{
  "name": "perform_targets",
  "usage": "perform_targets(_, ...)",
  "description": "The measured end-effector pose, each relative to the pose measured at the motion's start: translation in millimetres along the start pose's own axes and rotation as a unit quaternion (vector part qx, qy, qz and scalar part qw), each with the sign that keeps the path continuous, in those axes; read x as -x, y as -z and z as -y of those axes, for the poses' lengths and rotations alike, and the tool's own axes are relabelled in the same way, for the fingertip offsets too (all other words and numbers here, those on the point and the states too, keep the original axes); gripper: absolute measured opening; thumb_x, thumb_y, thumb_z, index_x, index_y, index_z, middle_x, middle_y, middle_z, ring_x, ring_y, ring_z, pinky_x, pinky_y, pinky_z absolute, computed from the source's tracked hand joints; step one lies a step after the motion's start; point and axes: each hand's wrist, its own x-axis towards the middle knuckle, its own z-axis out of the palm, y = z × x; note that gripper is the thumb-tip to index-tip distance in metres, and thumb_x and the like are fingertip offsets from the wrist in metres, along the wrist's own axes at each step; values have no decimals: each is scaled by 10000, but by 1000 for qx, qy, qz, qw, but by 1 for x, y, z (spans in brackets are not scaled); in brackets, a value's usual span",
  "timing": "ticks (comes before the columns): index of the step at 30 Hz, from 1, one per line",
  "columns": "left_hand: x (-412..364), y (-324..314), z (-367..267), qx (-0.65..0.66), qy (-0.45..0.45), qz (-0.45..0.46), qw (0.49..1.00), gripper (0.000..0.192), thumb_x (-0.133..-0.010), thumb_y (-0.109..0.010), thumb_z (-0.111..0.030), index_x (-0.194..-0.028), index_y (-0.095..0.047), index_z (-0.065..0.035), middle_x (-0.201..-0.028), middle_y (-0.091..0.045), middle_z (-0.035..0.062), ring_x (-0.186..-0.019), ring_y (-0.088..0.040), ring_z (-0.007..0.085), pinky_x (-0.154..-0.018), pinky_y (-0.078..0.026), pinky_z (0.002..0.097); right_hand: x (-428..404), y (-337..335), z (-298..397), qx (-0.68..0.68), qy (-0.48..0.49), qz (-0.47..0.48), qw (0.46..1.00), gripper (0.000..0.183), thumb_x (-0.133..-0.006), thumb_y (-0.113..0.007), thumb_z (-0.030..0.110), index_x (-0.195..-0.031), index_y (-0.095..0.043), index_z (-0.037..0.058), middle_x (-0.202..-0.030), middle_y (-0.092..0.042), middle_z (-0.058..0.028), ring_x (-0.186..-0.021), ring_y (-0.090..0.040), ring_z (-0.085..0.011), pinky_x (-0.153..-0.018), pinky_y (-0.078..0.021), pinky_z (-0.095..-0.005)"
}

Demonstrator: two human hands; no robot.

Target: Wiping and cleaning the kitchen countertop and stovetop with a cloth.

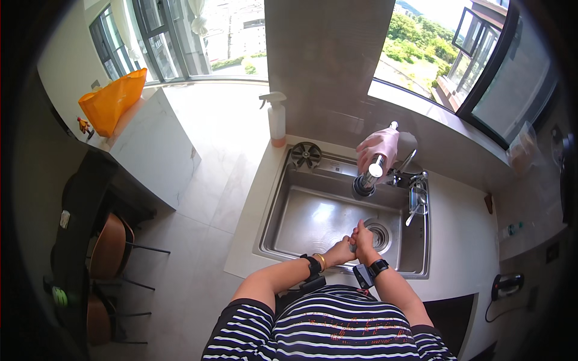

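Observation:
My left hand (341,252) and my right hand (362,240) are together over the near side of a stainless steel sink (293,216). Their fingers are curled against each other, right beside the round drain (379,235). A small greyish patch shows between them, too small to identify, so whether either hand grips something is unclear. Beyond the hands, a chrome faucet (375,169) reaches over the basin with its dark spray head pointing down. Pink rubber gloves (378,146) are draped over the faucet. No running water is visible.
A cup rinser (306,155) sits at the sink's far left corner, near a spray bottle (277,122). On the right rim hangs a wire rack (418,201) with a spoon-like utensil. An electric kettle (508,287) stands far right. An orange bag (115,104) rests on the marble-patterned island (153,149).

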Motion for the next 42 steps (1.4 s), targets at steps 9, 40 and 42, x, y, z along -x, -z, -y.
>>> perform_targets(9,-2,4,14,-31,-31,16,999,755,-692,-730,-337,-1208,-390,97,-1123,-576,297,-1055,-584,422,-900,-469,386,3,4,-4,2,2,10,1000,415,-988,-448,415,-725,-481,96,-556,-424,0,-463,-400,-137,-451,-378,-282)
perform_targets(40,125,24,-68,376,-49,-120,918,488,-1015,-351,-426,-1327,-491,-79,-1176,-599,75,-1061,-587,154,-911,-485,317,118,45,58,386,248,378,804,814,-775,-740,461,-1428,-375,140,-1437,-376,-144,-1331,-371,-285,-1069,-335,-461)
perform_targets(42,131,14,-71,337,-77,-133,929,480,-1023,-334,-418,-1338,-494,-94,-1186,-581,48,-1063,-547,123,-913,-451,281,127,48,56,390,213,386,808,809,-776,-737,466,-1423,-382,136,-1419,-392,-141,-1325,-376,-279,-1077,-324,-460)
